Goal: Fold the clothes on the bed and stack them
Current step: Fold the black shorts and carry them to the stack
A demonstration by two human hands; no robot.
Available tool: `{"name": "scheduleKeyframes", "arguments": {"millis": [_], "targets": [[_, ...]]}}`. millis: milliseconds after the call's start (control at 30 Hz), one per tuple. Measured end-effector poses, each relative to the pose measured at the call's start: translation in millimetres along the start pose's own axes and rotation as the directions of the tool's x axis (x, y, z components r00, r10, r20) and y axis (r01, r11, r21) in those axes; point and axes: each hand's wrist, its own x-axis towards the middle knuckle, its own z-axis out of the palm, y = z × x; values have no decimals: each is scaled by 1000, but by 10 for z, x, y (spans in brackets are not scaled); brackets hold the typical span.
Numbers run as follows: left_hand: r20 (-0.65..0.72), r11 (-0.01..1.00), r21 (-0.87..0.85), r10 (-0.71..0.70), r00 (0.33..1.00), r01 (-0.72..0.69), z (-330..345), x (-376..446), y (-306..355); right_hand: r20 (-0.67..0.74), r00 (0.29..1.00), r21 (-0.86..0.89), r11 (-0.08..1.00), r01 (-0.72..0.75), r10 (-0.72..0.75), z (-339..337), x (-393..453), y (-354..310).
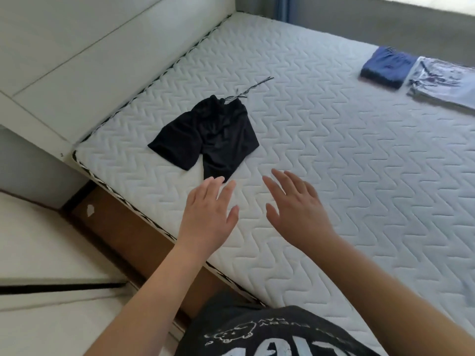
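Note:
A pair of black shorts lies spread flat on the white quilted mattress, its drawstring trailing toward the far side. My left hand hovers just below the shorts' near leg hem, fingers straight, fingertips almost at the cloth. Beside it my right hand is held over bare mattress, fingers spread and holding nothing. At the far right lie a folded blue garment and, beside it, a folded pale grey garment.
A white headboard runs along the mattress's left side. The brown bed frame shows below the near edge, with pale floor at the left. My dark printed shirt fills the bottom centre.

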Motion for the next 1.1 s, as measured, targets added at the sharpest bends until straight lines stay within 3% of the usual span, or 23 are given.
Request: {"name": "scheduleKeyframes", "arguments": {"millis": [200, 433, 733, 1000, 1100], "targets": [[1, 999, 25, 40, 999, -40, 55, 260, -380, -2, 999, 29, 999, -32, 33, 137, 410, -172], [-1, 996, 5, 89, 996, -89, 433, 919, -1506, 33, 994, 10, 995, -103, 102, 575, 1377, -700], [170, 977, -13, 213, 962, -214, 993, 1978, -3019, 145, 961, 40, 969, -243, 235, 1239, 2776, -1537], [246, 983, -37, 185, 951, -182, 1522, 2962, -3195, 229, 907, 29, 929, -368, 352, 1655, 3374, -1300], [290, 976, -19, 212, 933, -215, 1810, 3208, -3200, 309, 858, 107, 881, -461, 411, 1947, 3627, -1139]]}}
